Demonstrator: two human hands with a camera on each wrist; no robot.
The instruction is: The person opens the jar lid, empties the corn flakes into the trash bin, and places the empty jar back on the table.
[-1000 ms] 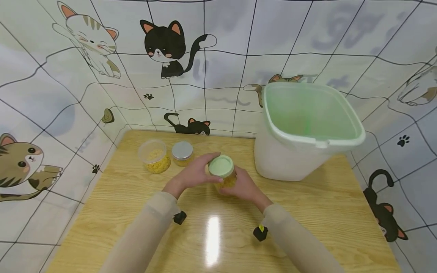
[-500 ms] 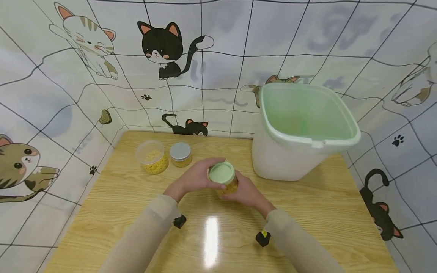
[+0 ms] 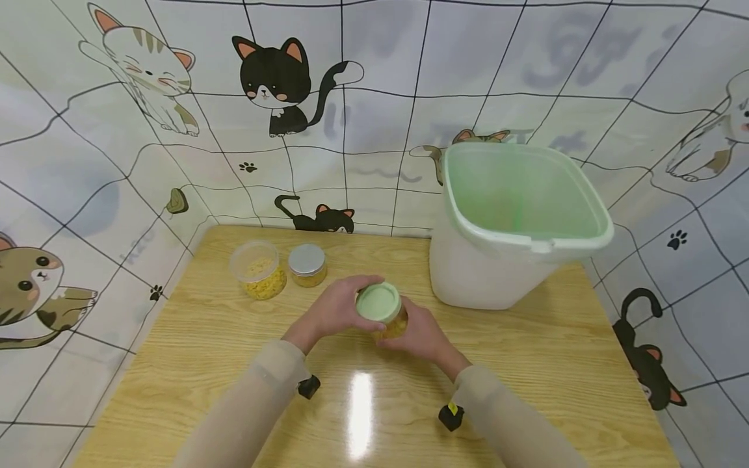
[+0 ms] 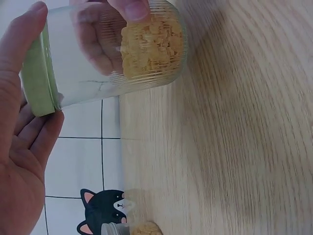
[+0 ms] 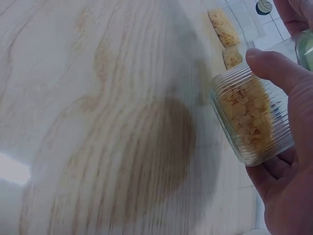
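Observation:
A ribbed glass jar (image 5: 249,115) with a pale green lid (image 3: 378,302) is held between both hands, part full of yellow flakes (image 4: 151,49). My left hand (image 3: 336,307) grips the lid, with the thumb on one side and the fingers on the other in the left wrist view. Around the lower glass curls my right hand (image 3: 422,333), its thumb (image 5: 276,68) pressed along the side. In the right wrist view the jar's base looks raised off the table, with a shadow below. The palms cover part of the jar in the head view.
At the back left stand a clear lidless tub (image 3: 264,279) of yellow flakes and a small jar with a silver lid (image 3: 307,259). A large white bin (image 3: 480,279) with a green inside stands at the back right of the wooden table (image 3: 234,364). Cat-print walls surround the table.
The jar and both hands have come slightly toward the body and a little right relative to the table. Both hands keep their hold. The head view has shifted slightly.

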